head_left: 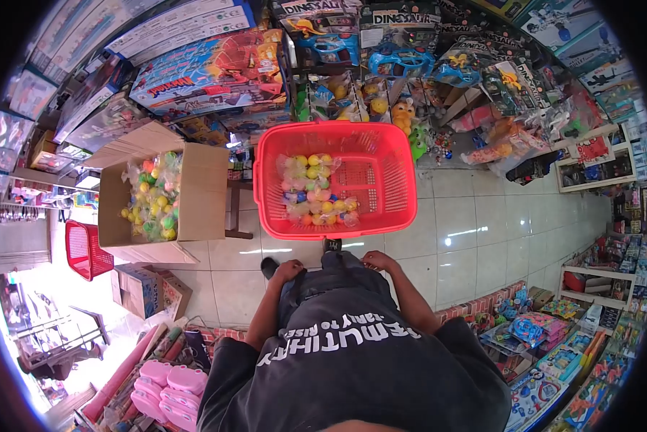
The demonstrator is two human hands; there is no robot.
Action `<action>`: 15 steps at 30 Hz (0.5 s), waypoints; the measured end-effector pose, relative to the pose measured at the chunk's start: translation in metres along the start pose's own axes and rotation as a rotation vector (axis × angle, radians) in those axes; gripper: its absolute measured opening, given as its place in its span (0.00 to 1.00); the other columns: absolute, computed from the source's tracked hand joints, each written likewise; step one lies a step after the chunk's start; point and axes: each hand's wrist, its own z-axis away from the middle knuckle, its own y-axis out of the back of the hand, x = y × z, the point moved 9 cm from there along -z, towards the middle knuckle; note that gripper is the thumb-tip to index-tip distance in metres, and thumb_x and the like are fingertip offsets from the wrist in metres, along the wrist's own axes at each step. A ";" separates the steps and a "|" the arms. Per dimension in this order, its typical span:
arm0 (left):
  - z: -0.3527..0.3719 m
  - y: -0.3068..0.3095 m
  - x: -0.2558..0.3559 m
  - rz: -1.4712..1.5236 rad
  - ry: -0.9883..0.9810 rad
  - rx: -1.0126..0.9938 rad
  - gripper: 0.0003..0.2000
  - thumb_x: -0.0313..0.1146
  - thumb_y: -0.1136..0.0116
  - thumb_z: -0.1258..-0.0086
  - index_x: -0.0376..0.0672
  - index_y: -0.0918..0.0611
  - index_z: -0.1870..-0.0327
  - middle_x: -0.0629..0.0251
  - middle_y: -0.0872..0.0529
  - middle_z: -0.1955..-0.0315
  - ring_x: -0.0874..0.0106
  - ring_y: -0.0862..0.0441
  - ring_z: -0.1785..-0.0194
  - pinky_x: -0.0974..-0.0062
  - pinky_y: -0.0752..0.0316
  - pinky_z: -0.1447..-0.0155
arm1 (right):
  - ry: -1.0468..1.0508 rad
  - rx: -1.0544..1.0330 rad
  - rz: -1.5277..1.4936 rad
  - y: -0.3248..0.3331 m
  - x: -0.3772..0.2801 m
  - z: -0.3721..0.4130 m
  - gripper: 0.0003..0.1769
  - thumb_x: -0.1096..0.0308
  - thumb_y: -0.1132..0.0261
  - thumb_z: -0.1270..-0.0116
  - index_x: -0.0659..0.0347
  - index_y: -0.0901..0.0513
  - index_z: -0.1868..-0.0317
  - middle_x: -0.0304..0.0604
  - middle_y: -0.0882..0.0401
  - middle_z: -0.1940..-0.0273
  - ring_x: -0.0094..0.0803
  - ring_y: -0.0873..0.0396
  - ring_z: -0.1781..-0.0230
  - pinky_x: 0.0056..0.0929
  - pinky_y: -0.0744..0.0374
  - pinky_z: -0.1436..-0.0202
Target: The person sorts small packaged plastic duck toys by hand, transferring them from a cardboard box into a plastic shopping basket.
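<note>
My left hand [289, 271] rests against my dark trousers at the left thigh, its fingers loosely bent and holding nothing I can see. Against the other thigh lies my right hand [379, 261], fingers partly stretched and also without a thing in them. Just beyond both hands is a red plastic basket [405, 180]. In its left half sit bagged colourful balls [313, 173], mostly yellow, with some green, orange, pink and blue. To the left, an open cardboard box [201, 191] holds more bagged balls [150, 205]. Neither hand touches the basket or the box.
Boxed toy guns [215, 72] and dinosaur toy packs [403, 43] are stacked behind the basket. A smaller red basket [87, 252] stands at the left. Pink cases [168, 392] lie at lower left. Tiled floor [467, 223] stretches right towards shelves [597, 284] of packaged goods.
</note>
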 end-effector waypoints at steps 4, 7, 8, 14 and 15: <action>0.017 0.006 -0.012 0.139 -0.015 -0.036 0.18 0.46 0.46 0.38 0.46 0.19 0.53 0.53 0.15 0.64 0.61 0.17 0.57 0.69 0.25 0.50 | 0.039 0.225 0.525 -0.010 0.019 -0.065 0.19 0.54 0.36 0.43 0.60 0.19 0.59 0.45 0.18 0.65 0.31 0.21 0.68 0.30 0.22 0.67; 0.048 0.026 -0.033 0.323 0.009 0.066 0.15 0.41 0.47 0.35 0.45 0.19 0.52 0.56 0.15 0.65 0.69 0.17 0.61 0.73 0.25 0.53 | 0.078 0.305 0.083 -0.029 -0.011 -0.044 0.19 0.53 0.35 0.44 0.59 0.19 0.60 0.41 0.20 0.69 0.29 0.22 0.69 0.29 0.22 0.70; 0.058 0.030 -0.044 0.332 0.007 0.076 0.15 0.41 0.47 0.35 0.45 0.19 0.52 0.56 0.15 0.65 0.69 0.17 0.61 0.73 0.25 0.53 | 0.081 0.305 0.096 -0.038 -0.027 -0.042 0.19 0.53 0.35 0.44 0.59 0.19 0.60 0.41 0.20 0.69 0.29 0.22 0.69 0.29 0.22 0.70; 0.096 0.038 -0.142 0.144 -0.023 0.176 0.17 0.45 0.47 0.36 0.43 0.17 0.56 0.54 0.16 0.59 0.60 0.20 0.51 0.67 0.27 0.46 | 0.257 0.310 0.198 -0.112 -0.076 -0.077 0.16 0.55 0.35 0.43 0.59 0.18 0.63 0.39 0.20 0.71 0.27 0.22 0.70 0.28 0.23 0.69; 0.104 0.045 -0.147 0.152 -0.023 0.186 0.17 0.45 0.47 0.36 0.43 0.17 0.56 0.54 0.16 0.59 0.60 0.20 0.51 0.67 0.27 0.46 | 0.365 0.345 0.342 -0.125 -0.075 -0.102 0.16 0.55 0.35 0.44 0.59 0.17 0.64 0.41 0.18 0.69 0.29 0.20 0.67 0.29 0.22 0.62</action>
